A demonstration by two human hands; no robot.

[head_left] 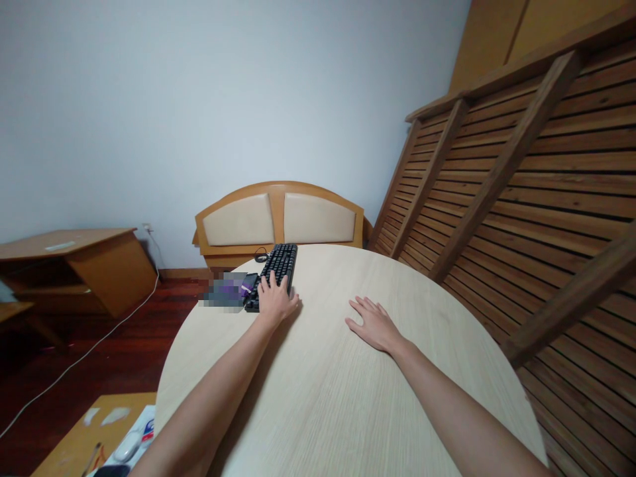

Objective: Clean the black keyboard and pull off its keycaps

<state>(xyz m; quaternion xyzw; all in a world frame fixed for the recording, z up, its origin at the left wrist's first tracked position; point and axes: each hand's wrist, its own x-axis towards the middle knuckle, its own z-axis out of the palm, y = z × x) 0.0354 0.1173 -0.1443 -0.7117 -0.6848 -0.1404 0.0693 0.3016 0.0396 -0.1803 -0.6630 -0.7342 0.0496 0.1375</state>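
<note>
Round desk; black keyboard lengthwise at its far left. Left hand over keyboard's near end, fingers spread wide, likely steadying it. Right hand seems flat on desk, fingers apart, holding nothing, probably for support.

Counter, below left hand and right hand, bearing one keyboard, partly under the left hand, and one obscured item left of that hand; headboard, beyond both hands; slatted frame, right of the right hand; cabinet, well left.
</note>
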